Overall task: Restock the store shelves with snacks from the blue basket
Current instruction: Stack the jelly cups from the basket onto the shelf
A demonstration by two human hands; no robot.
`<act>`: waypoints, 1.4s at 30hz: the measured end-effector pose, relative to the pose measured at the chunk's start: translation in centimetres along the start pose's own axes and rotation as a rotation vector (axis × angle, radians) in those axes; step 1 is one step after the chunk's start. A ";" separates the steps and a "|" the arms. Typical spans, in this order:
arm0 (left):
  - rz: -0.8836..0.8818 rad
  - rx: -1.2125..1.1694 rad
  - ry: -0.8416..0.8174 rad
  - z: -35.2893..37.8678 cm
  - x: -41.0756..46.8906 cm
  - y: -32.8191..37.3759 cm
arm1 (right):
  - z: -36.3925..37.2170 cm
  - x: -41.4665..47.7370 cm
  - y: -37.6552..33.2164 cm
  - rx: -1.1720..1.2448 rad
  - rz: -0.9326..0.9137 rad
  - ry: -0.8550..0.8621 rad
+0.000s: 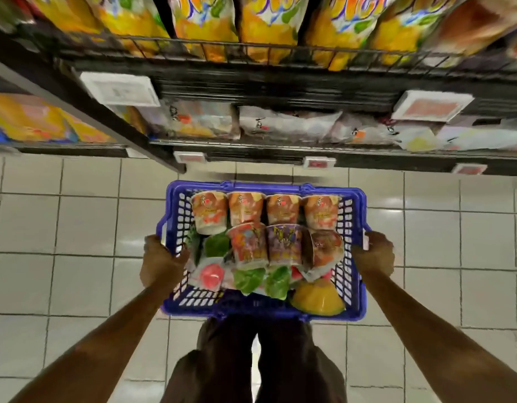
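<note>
A blue plastic basket (263,188) hangs in front of me above the tiled floor. My left hand (161,261) grips its left rim and my right hand (374,253) grips its right rim. Inside lie several cup snacks (247,209) in two rows, orange-red ones at the far side and a purple one (284,242) in the middle. Nearer to me are green packets (248,279), a pink jelly cup (211,276) and a yellow cup (318,298). The dark store shelves (280,88) stand just beyond the basket.
The upper shelf holds several yellow-orange snack bags (268,24) behind a wire rail. The lower shelf carries white packets (286,123). Price tags (120,88) hang on the shelf edges. A shelf upright (135,135) slants at left. My legs (251,362) are below the basket.
</note>
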State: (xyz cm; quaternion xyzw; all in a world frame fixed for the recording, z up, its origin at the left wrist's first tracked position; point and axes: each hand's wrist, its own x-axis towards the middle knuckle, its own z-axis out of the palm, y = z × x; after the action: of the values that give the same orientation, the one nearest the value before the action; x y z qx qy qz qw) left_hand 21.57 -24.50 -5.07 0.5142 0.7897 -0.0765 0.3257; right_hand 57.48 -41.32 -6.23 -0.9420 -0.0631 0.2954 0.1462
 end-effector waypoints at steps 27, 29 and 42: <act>0.098 0.032 0.053 -3.9 -5.9 3.7 | -8.9 -7.1 10.0 0.285 0.466 0.051; 0.169 0.052 0.036 -5.8 -9.5 6.0 | -12.5 -10.5 12.0 0.340 0.540 0.069; 0.682 0.195 -0.145 -13.7 -36.6 22.9 | -37.1 -29.8 22.9 0.725 0.851 0.362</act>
State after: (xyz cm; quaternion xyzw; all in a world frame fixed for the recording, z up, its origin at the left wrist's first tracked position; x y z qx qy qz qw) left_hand 44.81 -35.60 32.15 0.7698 0.5367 -0.0748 0.3373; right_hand 55.21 -77.99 31.67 -0.8099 0.4516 0.1653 0.3358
